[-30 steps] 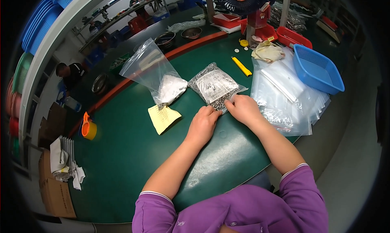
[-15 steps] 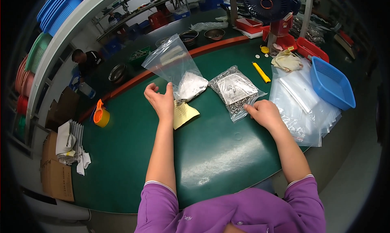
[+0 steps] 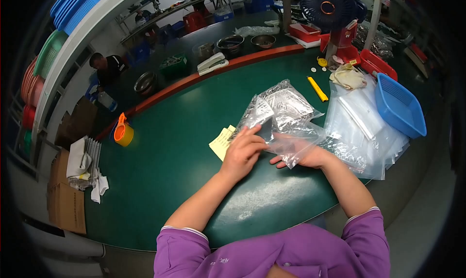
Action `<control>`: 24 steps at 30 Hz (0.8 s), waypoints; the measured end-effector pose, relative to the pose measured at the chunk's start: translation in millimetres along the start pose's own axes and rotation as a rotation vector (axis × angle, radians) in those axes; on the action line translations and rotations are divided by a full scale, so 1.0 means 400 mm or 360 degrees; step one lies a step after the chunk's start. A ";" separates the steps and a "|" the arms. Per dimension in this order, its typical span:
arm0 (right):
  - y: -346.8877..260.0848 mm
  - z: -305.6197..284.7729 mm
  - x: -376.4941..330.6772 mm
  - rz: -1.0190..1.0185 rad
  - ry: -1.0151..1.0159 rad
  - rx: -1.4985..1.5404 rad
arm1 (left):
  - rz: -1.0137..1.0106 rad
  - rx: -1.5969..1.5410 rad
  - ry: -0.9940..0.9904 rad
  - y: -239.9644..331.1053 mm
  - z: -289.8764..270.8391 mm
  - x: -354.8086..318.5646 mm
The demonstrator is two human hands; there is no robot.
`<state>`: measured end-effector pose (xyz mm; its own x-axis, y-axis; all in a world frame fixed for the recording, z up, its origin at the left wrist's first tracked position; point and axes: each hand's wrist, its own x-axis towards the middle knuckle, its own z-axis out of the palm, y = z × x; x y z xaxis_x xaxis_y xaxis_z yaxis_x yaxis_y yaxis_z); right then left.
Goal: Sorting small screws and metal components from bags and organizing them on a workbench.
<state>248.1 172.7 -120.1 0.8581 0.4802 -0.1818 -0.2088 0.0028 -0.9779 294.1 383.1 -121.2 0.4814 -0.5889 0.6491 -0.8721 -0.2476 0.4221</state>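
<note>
My left hand (image 3: pixel 242 153) has its bent fingers closed on the near side of a clear plastic bag (image 3: pixel 296 141). The bag's lower end holds a white label (image 3: pixel 262 110) and contents I cannot make out; its empty end stretches rightward. My right hand (image 3: pixel 310 156) lies behind and under that empty end, fingers spread and pointing left, partly seen through the film. Just behind, partly covered, is a filled clear bag of small metal parts (image 3: pixel 286 91) with a printed label. Beside my left hand, a yellow paper slip (image 3: pixel 222 141) lies on the table.
Flat clear bags (image 3: pixel 357 118) are stacked at right under a blue basket (image 3: pixel 400 106). A yellow cutter (image 3: pixel 317 89) and a cloth (image 3: pixel 348 77) lie near them. An orange cup (image 3: pixel 123 132) stands left. A red ledge (image 3: pixel 194 79) borders the green table (image 3: pixel 160 181); a person (image 3: pixel 108 68) sits beyond.
The clear bag's empty end has swung from the far left to the near right. My left hand moved right onto it; my right hand left the filled bag and turned under the film.
</note>
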 end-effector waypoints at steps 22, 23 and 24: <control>-0.016 -0.030 0.046 -0.0515 0.0207 0.1204 | -0.0838 -0.1019 0.0138 -0.038 0.042 -0.017; -0.017 -0.041 0.054 -0.0507 0.0089 0.1348 | -0.1005 -0.1430 0.0282 -0.027 0.037 -0.012; -0.023 -0.050 0.063 -0.0511 0.0085 0.1333 | -0.1164 -0.1843 0.0425 -0.019 0.030 -0.005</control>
<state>280.9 167.1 -117.9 0.9503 0.3048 0.0627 -0.2108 0.7788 -0.5908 298.6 376.8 -133.4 0.9070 -0.4089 0.1011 0.0860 0.4149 0.9058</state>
